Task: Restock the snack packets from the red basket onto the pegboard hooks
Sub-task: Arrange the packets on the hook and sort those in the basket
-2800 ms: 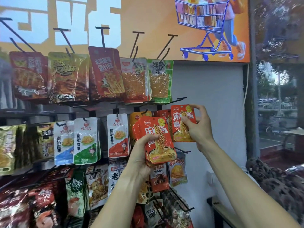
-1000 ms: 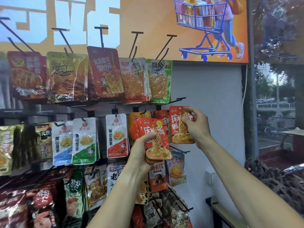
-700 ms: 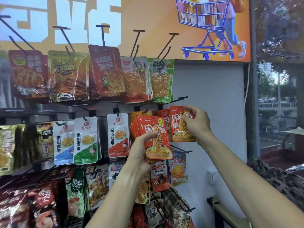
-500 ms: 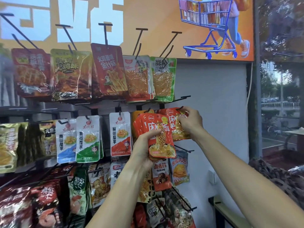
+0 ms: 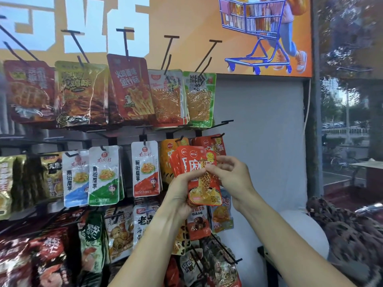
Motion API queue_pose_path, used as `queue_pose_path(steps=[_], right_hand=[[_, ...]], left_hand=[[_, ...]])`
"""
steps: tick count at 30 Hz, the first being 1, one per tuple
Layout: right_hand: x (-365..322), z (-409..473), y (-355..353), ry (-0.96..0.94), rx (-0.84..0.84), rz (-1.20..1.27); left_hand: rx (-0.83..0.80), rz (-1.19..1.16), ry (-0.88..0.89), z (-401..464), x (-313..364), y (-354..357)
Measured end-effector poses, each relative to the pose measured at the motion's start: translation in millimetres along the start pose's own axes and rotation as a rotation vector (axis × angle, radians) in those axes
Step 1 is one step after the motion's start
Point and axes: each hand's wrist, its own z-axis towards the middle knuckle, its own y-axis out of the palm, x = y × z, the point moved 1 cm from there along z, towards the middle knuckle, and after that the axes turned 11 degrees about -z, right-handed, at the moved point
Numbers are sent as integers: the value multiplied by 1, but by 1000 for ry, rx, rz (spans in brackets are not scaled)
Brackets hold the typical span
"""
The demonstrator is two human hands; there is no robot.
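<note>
Orange sign: spans the top of the view, above the pegboard rack; a blue shopping-cart picture sits at its right end.
Pegboard rack: fills the left and middle; dark hooks jut forward in rows, crowded with hanging packets.
Grey wall: right of the rack, below the sign.
Top-row packets: large red, yellow and green pouches, overlapping, along the rack's upper hooks.
White packets: three of them in the rack's middle row, left of the hands.
Lower packets: dense mixed pouches at the rack's bottom, partly behind the left forearm.
Hung red packet: on the middle-row hook at the rack's right edge, just behind and above the hands, its lower part hidden by them.
Stack of red snack packets: fanned, in front of the rack's middle row, covering an orange packet.
Left hand: fingers curled round the stack's lower left, thumb across the front.
Right hand: thumb and fingertips pinching the front packet of the stack near its upper right.
</note>
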Motion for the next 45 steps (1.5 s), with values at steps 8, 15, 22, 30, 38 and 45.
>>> queue_pose_path(steps=[8, 15, 22, 30, 38, 45], right_hand=[[15, -2, 1, -51, 150, -15], [6, 17, -13, -197, 314, -22], [-14, 56, -28, -189, 238, -119], [-15, 64, -30, -183, 199, -282], [-17, 91, -8, -144, 167, -537], [-7, 67, -5, -155, 168, -622]], left_hand=[[4, -119, -7, -6, -10, 9], [33, -170, -19, -7, -4, 3], [15, -171, 3, -4, 3, -4], [-4, -162, -7, -4, 6, -6], [1, -148, -14, -5, 8, -8], [22, -95, -15, -7, 9, -13]])
